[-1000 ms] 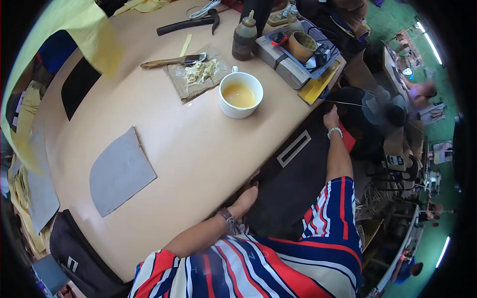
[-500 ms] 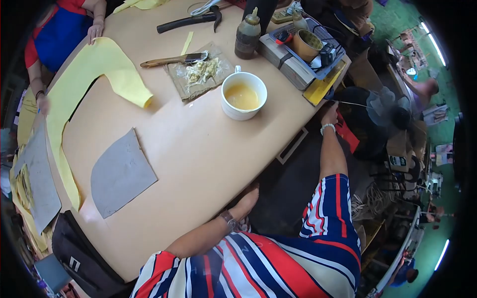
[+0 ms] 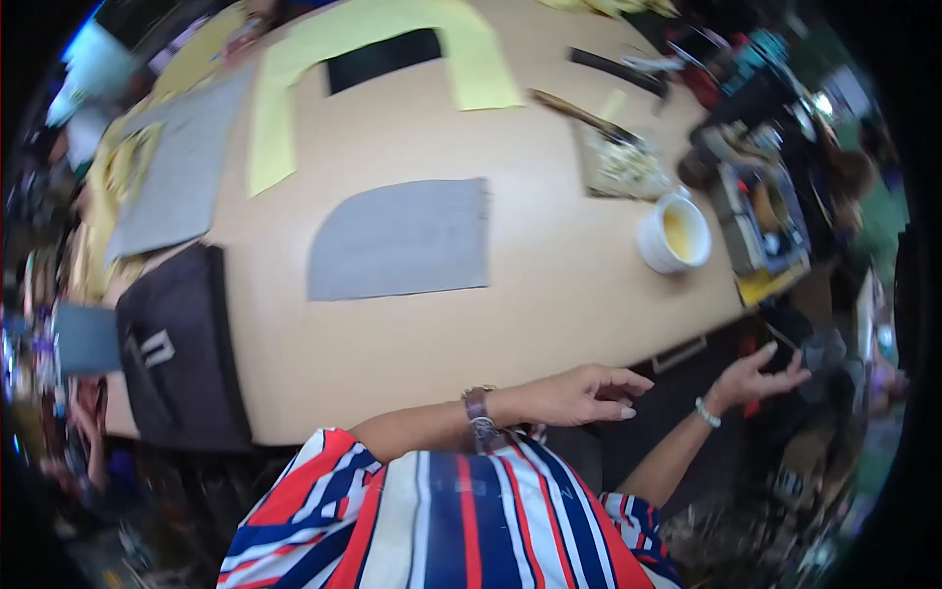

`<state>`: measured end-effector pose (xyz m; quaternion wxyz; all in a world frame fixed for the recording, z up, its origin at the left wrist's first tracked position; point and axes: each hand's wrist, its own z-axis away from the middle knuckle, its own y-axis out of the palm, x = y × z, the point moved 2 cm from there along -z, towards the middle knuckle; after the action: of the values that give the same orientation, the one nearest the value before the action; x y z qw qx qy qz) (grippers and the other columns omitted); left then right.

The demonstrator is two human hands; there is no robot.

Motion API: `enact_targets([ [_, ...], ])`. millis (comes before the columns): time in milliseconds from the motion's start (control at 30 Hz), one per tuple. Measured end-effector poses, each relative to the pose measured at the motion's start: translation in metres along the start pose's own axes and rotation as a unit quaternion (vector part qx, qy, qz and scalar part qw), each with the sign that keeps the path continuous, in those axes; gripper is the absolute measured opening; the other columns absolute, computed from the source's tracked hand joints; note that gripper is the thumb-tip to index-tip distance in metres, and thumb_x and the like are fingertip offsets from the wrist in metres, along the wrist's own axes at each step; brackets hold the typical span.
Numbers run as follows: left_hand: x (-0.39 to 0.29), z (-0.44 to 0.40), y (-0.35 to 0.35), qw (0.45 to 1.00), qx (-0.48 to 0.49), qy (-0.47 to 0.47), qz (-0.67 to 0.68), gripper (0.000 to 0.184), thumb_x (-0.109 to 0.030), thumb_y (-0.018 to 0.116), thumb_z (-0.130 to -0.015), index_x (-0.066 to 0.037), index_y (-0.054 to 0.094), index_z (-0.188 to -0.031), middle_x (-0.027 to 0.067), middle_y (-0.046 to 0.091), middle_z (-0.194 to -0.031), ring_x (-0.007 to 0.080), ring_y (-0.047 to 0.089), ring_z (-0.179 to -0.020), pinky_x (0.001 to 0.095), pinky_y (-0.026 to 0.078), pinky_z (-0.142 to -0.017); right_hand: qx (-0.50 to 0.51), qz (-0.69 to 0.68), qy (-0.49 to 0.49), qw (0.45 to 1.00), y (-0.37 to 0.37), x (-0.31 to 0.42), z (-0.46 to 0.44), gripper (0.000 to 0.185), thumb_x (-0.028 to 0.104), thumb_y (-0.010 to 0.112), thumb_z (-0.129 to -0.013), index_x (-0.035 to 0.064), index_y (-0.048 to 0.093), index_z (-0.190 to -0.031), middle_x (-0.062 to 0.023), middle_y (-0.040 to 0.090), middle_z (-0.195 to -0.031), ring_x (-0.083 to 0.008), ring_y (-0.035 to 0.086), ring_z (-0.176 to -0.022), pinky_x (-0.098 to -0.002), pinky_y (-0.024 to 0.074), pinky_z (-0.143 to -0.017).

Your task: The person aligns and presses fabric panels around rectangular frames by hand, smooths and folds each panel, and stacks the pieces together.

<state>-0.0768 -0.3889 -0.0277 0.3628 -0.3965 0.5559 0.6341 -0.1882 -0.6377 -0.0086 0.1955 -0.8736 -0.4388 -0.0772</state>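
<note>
My left hand, with a watch on its wrist, is held over the table's front edge, its fingers loosely stretched and holding nothing. Beyond that edge to the right, my right hand is palm up with fingers apart, nothing in it; a pale bracelet circles the wrist. Nearest to both hands on the table is a white mug with yellowish liquid inside. A grey piece with one curved corner lies flat in the middle. Behind it is a yellow U-shaped piece around a black patch.
A brush rests by a board with a pale clumpy substance. A hammer lies farther back. Boxes and tools crowd the right edge. At left are a dark bag and a large grey sheet.
My view has swung left. My right hand has come up from beside the red item below the table edge, its fingers now spread. My left hand has reached forward and right.
</note>
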Motion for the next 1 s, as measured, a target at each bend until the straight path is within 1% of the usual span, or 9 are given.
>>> enact_targets([
  [67, -0.039, 0.043, -0.027, 0.994, -0.088, 0.037, -0.044, 0.041, -0.012, 0.055, -0.088, -0.005, 0.046, -0.127, 0.0075, 0.053, -0.12, 0.0133, 0.054, -0.1, 0.0265, 0.045, -0.083, 0.017, -0.113, -0.004, 0.993, 0.005, 0.054, 0.005, 0.066, 0.007, 0.059, -0.085, -0.0061, 0.019, -0.136, -0.0206, 0.045, -0.126, -0.0298, 0.045, -0.116, -0.0412, 0.0323, -0.101],
  [167, -0.063, 0.127, -0.074, 0.914, -0.359, 0.108, -0.155, 0.032, -0.009, 0.056, -0.086, -0.004, 0.054, -0.118, 0.0059, 0.058, -0.113, 0.0126, 0.057, -0.095, 0.0264, 0.046, -0.081, 0.09, -0.289, -0.04, 0.952, 0.021, 0.143, 0.021, 0.061, 0.004, 0.052, -0.088, -0.0038, 0.017, -0.136, -0.0212, 0.041, -0.128, -0.0297, 0.042, -0.119, -0.0419, 0.0282, -0.105],
  [233, -0.072, 0.195, -0.091, 0.749, -0.584, 0.147, -0.276, 0.025, -0.006, 0.058, -0.084, -0.003, 0.06, -0.109, 0.0058, 0.062, -0.104, 0.0132, 0.059, -0.089, 0.0266, 0.047, -0.077, 0.171, -0.493, 0.078, 0.85, 0.026, 0.214, 0.041, 0.057, 0.001, 0.051, -0.086, -0.0034, 0.023, -0.135, -0.0183, 0.042, -0.128, -0.0283, 0.04, -0.121, -0.0411, 0.0278, -0.105],
  [300, -0.077, 0.259, -0.099, 0.56, -0.726, 0.148, -0.37, 0.022, -0.003, 0.059, -0.081, -0.001, 0.062, -0.103, 0.0069, 0.063, -0.096, 0.0141, 0.06, -0.083, 0.027, 0.048, -0.073, 0.259, -0.485, -0.008, 0.835, 0.019, 0.27, 0.054, 0.054, -0.001, 0.051, -0.082, -0.0041, 0.029, -0.132, -0.0167, 0.043, -0.127, -0.0277, 0.04, -0.121, -0.0402, 0.0282, -0.104],
  [367, -0.077, 0.314, -0.094, 0.391, -0.786, 0.065, -0.475, 0.023, -0.006, 0.063, -0.077, -0.001, 0.061, -0.099, 0.0126, 0.061, -0.095, 0.026, 0.059, -0.088, 0.034, 0.047, -0.074, 0.327, -0.516, -0.07, 0.789, 0.007, 0.32, 0.068, 0.05, -0.004, 0.05, -0.079, -0.0051, 0.037, -0.127, -0.0162, 0.045, -0.126, -0.028, 0.041, -0.121, -0.0392, 0.029, -0.103],
  [433, -0.075, 0.348, -0.091, 0.342, -0.81, 0.032, -0.476, 0.023, -0.009, 0.065, -0.076, -0.001, 0.061, -0.097, 0.0135, 0.061, -0.095, 0.0289, 0.059, -0.087, 0.0359, 0.047, -0.075, 0.385, -0.585, -0.103, 0.706, 0.0, 0.365, 0.084, 0.048, -0.005, 0.05, -0.077, -0.0053, 0.041, -0.124, -0.0164, 0.048, -0.122, -0.0293, 0.044, -0.117, -0.0383, 0.0307, -0.102],
  [533, -0.063, 0.376, -0.099, 0.316, -0.815, -0.025, -0.486, 0.024, -0.013, 0.068, -0.075, -0.001, 0.063, -0.095, 0.0132, 0.062, -0.092, 0.0271, 0.061, -0.085, 0.0331, 0.047, -0.074, 0.463, -0.651, -0.144, 0.584, -0.015, 0.429, 0.109, 0.05, -0.006, 0.052, -0.077, -0.0025, 0.042, -0.125, -0.0148, 0.055, -0.112, -0.0288, 0.051, -0.108, -0.0364, 0.036, -0.097],
  [600, -0.055, 0.384, -0.106, 0.321, -0.811, -0.063, -0.485, 0.024, -0.017, 0.07, -0.074, -0.001, 0.065, -0.091, 0.0117, 0.063, -0.09, 0.0259, 0.061, -0.084, 0.0318, 0.047, -0.072, 0.482, -0.67, -0.153, 0.544, -0.029, 0.468, 0.123, 0.051, -0.005, 0.053, -0.077, 0.0011, 0.043, -0.127, -0.0127, 0.058, -0.106, -0.0269, 0.054, -0.102, -0.0357, 0.0406, -0.091],
  [1000, -0.051, 0.396, -0.115, 0.306, -0.805, -0.04, -0.506, 0.012, -0.009, 0.06, -0.079, 0.0, 0.066, -0.084, 0.0112, 0.064, -0.085, 0.029, 0.061, -0.074, 0.0356, 0.049, -0.067, 0.554, -0.684, -0.168, 0.444, -0.064, 0.534, 0.184, 0.056, -0.005, 0.049, -0.08, 0.0046, 0.035, -0.133, -0.0114, 0.061, -0.092, -0.0253, 0.06, -0.08, -0.0338, 0.0479, -0.073],
])
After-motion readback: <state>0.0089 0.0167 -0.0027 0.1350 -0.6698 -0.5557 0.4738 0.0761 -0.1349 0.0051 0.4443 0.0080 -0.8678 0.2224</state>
